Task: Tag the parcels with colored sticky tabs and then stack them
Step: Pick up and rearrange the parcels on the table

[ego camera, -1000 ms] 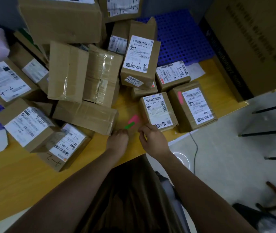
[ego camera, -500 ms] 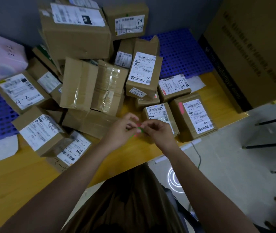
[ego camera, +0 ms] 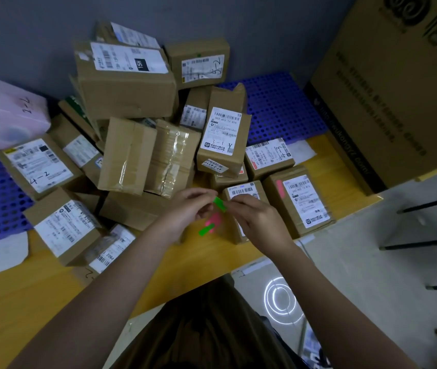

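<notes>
Head view looks down on two bare hands raised close together over a yellow table (ego camera: 20, 302). Left hand (ego camera: 185, 209) has its fingers curled inward, thumb and forefinger pinching toward the gap between the hands. Right hand (ego camera: 254, 219) is curled too, its fingertips pinching a green sticky tab (ego camera: 219, 203), a short bright strip tilted on a slant just left of those fingertips. Whether the left fingertips also touch that strip cannot be told. Just below the tab, between the two wrists, sits a blurred pink tab (ego camera: 214, 218) with a second green tab (ego camera: 206, 230) slanting beneath it; what they rest on is unclear.

Just beyond the right hand lies a small brown parcel (ego camera: 241, 190) with a white label, partly hidden by the knuckles. Right of that hand sits a tagged parcel (ego camera: 300, 201) bearing a pink strip on its top near the left edge. Beyond the left hand is a loose heap of cardboard parcels (ego camera: 129, 153), several taped, many with white barcode labels and handwritten numbers.
</notes>
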